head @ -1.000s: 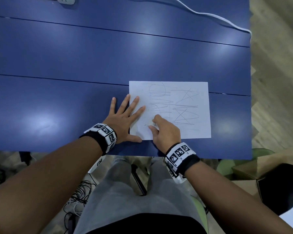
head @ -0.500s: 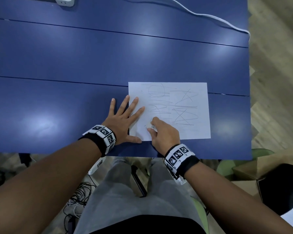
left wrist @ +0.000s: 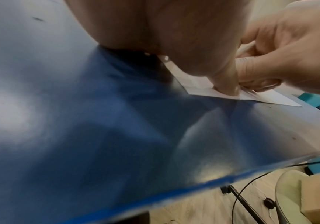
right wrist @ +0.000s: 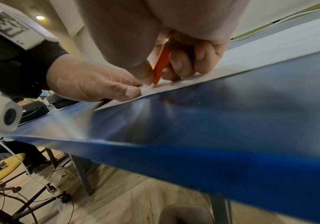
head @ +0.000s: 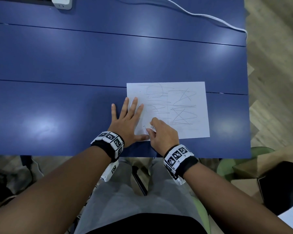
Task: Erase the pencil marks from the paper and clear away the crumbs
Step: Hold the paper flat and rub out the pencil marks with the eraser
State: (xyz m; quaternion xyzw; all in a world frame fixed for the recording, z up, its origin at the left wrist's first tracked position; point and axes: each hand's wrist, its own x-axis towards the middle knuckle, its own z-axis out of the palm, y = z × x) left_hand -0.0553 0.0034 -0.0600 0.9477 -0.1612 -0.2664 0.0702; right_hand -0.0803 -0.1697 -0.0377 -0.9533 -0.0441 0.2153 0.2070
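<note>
A white sheet of paper (head: 184, 102) with grey pencil scribbles lies on the blue table (head: 74, 65) near its front right corner. My left hand (head: 128, 119) lies flat, fingers spread, on the sheet's left edge, its thumb (right wrist: 130, 92) pressing the near left corner. My right hand (head: 161, 132) pinches an eraser (head: 151, 127) in a sleeve with a barcode, orange on its other side (right wrist: 162, 65). The eraser's tip touches the paper's lower left part. In the left wrist view the paper (left wrist: 222, 94) shows under both hands.
A white power strip (head: 62, 3) and a white cable (head: 201, 15) lie at the table's far edge. The table's right edge is close to the sheet. Below the front edge are my lap, a green chair (head: 230, 166) and cables on the wooden floor.
The right hand with the eraser has shifted slightly left and nearer on the sheet. The left hand keeps its place on the paper's left edge.
</note>
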